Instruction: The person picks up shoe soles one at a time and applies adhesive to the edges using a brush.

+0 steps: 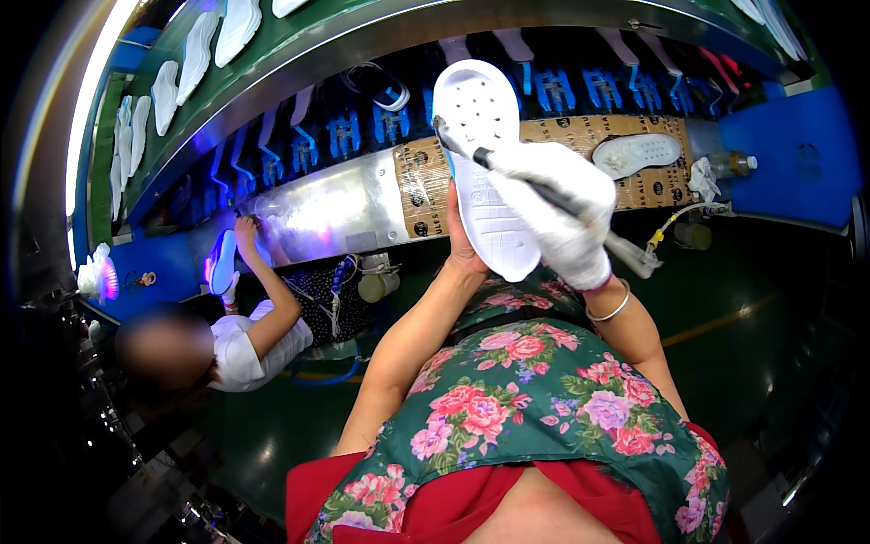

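Note:
A white shoe sole (489, 208), with small holes in its upper part and grooves in its lower part, is held up in front of me. My bare left hand (463, 238) grips it from the left side and underneath, so most of those fingers are hidden. A white glove covers my right hand (562, 213), which is closed around a slim brush (480, 158) with a dark band. The brush's dark tip is at the sole's left edge, and its pale rear end sticks out below the glove.
Another white sole (636, 156) lies on cardboard (562, 130) to the right, near a bottle (730, 164). Behind the metal work surface (326, 213) runs a row of blue holders (344, 136). Soles line the upper shelf (281, 54). A co-worker (263, 344) handles a sole at left.

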Demonstrator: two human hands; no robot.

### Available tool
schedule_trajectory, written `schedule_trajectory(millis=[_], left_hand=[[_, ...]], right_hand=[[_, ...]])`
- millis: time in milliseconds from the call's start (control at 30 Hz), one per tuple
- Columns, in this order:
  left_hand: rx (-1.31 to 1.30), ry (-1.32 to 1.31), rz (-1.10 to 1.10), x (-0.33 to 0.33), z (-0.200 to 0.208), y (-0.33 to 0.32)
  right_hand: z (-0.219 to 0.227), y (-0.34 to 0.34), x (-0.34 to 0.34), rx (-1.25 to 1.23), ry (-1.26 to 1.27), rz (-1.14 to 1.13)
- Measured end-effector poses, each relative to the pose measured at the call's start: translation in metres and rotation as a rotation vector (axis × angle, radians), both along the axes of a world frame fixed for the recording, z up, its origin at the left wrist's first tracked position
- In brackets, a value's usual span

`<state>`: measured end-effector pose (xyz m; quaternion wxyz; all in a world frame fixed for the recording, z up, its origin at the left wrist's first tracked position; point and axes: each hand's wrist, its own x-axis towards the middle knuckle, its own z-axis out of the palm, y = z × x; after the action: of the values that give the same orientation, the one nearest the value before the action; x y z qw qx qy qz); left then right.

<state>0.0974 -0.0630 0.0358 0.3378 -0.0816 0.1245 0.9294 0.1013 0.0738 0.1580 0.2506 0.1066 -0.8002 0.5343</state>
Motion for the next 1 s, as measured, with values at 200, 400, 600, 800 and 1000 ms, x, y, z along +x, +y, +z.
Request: schedule_trajectory(millis=[200,400,600,800,1000], left_hand=[[-0.107,0.002,0.05,-0.006,0.01,0.008],[-0.112,0.06,0.119,-0.016,0.008,0.011],[0.153,-0.062,0.077,-0.023,0.005,0.004],[-0.247,0.057,0.205,-0.033,0.035,0.001],[0.258,0.051,0.093,-0.046,0.021,-0.007]], right_hand=[[-0.016,-0.009,0.008,-0.078,-0.091,-0.114],[-0.006,-0.009,0.0,-0.212,-0.024,-0.026],[-0.022,-0.015,0.002,0.268,0.142,-0.036],[-0.015,-0.007,-0.003,-0.098,0.051,-0.017],[-0.031,-0.027,0.013,-0.061,-0.019,0.107]])
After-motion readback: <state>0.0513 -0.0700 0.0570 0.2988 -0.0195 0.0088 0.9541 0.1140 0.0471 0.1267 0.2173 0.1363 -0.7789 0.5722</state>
